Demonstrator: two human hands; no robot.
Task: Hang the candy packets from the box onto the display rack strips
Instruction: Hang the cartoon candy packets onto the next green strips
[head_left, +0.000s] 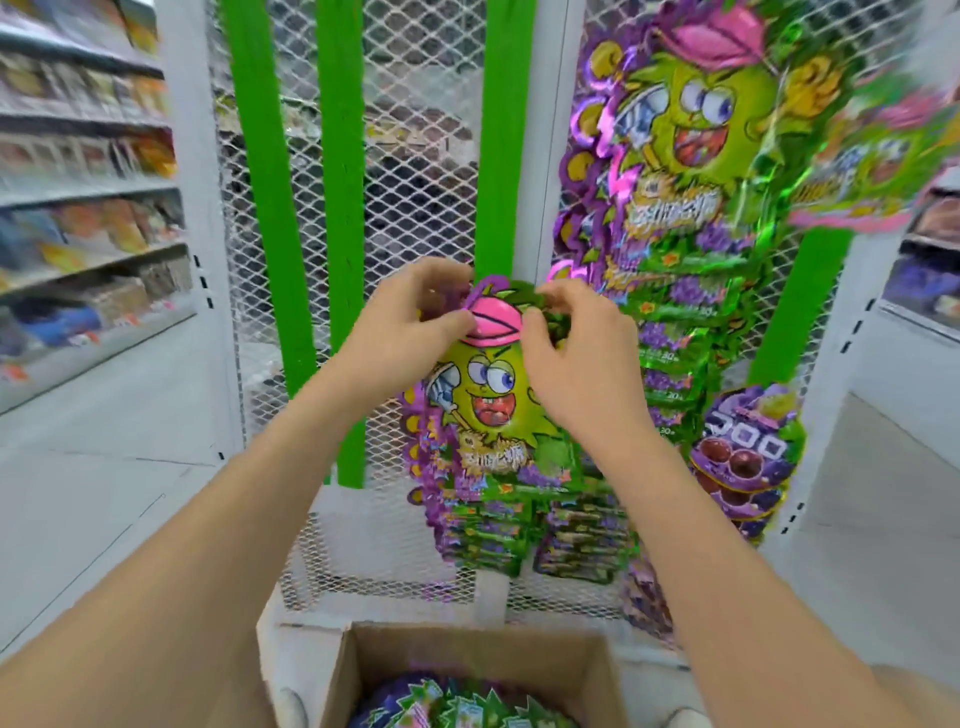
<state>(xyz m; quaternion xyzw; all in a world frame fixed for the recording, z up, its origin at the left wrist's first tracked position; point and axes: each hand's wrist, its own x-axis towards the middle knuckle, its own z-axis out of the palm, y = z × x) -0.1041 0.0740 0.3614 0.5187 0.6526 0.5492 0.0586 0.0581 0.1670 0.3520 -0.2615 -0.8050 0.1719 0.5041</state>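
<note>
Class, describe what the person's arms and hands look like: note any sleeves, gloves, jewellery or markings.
The left arm and right arm are bare to the picture's lower edge, no sleeve showing. The left hand and right hand wear no gloves; no ring, watch, bracelet or marking is visible.

A: What stands at the sides?
B: Left shelves (88, 189) packed with blurred goods, and right shelves (930, 244) too.
A: And below?
B: Pale floor (104, 467). White mesh (415, 78) fills the middle, with dim shapes behind it.

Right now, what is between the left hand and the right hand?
In the head view, the pink top of a candy packet lies between the left hand and the right hand; both pinch it.
</note>
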